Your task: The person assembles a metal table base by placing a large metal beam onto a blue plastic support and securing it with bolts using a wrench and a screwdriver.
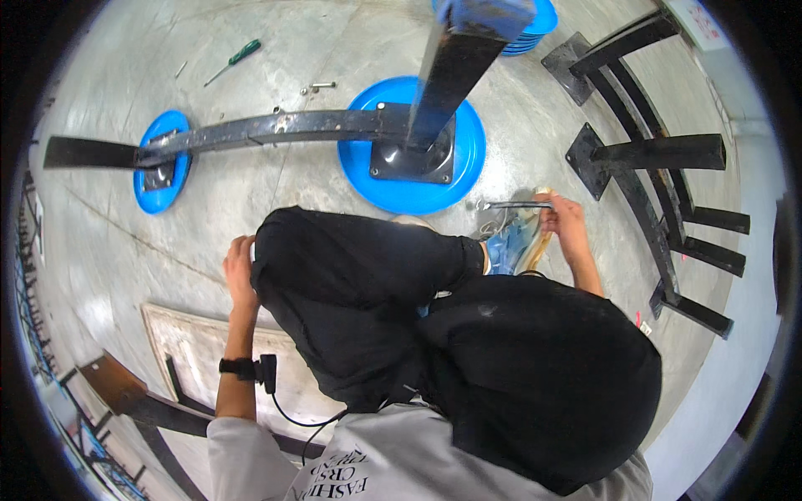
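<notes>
Far left: smaller-looking blue disc [159,202] on the concrete floor [92,225], with one end plate of the black steel frame [292,125] on it. Your left hand [241,271] is against the outer side of your left knee [288,242], fingers bent, perhaps for balance; you can't tell here whether it pinches anything. Ahead lie a green-handled screwdriver [245,52] and loose bolts [323,84], probably set down there to stay within reach.

Centre: the frame's other plate [388,167] sits flat on the large blue disc [409,200], corner holes facing up, likely to leave them accessible.

Right of this, the wrench [516,204] lies level above your shoe [505,250], its head near the disc's edge. Your right hand [568,224] pinches its far end, presumably for reach. Beyond: stacked blue discs [520,46]. Far right: more black frames [660,153] stand grouped, apparently spares.
</notes>
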The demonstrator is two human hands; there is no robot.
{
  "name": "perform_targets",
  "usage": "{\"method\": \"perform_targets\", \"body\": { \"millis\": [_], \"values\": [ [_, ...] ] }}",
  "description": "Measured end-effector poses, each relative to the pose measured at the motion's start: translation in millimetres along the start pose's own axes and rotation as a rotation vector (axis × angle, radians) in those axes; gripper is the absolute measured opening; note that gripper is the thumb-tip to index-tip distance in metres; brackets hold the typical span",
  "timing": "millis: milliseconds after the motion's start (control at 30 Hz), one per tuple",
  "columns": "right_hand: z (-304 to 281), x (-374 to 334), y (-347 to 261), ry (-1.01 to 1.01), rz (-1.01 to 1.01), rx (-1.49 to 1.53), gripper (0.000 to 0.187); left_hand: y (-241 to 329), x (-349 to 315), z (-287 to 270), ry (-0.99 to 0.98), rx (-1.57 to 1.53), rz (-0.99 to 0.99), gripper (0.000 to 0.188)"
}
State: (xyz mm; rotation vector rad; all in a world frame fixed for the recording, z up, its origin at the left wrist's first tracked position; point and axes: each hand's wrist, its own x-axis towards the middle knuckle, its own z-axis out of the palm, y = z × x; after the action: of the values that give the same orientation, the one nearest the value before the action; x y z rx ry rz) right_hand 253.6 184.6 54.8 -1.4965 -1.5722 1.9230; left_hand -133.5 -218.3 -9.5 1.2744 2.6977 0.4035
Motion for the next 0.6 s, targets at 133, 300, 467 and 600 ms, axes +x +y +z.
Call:
{"method": "perform_targets", "body": {
  "millis": [133,300,467,600],
  "values": [
    [-20,20,-14,0.026,-0.15,0.233,0.032,9,24,-42,0.121,-0.111,-0.108,0.031],
    [7,45,-41,-0.034,-0.032,0.362,0.032,52,76,-55,0.232,-0.306,-0.103,0.027],
    [38,111,-37,-0.423,0.074,0.4,0.02,89,107,-25,0.262,-0.523,-0.07,0.025],
    [60,159,-33,-0.307,0.039,0.259,0.025,110,116,-4,0.188,-0.588,-0.086,0.024]
  ]
}}
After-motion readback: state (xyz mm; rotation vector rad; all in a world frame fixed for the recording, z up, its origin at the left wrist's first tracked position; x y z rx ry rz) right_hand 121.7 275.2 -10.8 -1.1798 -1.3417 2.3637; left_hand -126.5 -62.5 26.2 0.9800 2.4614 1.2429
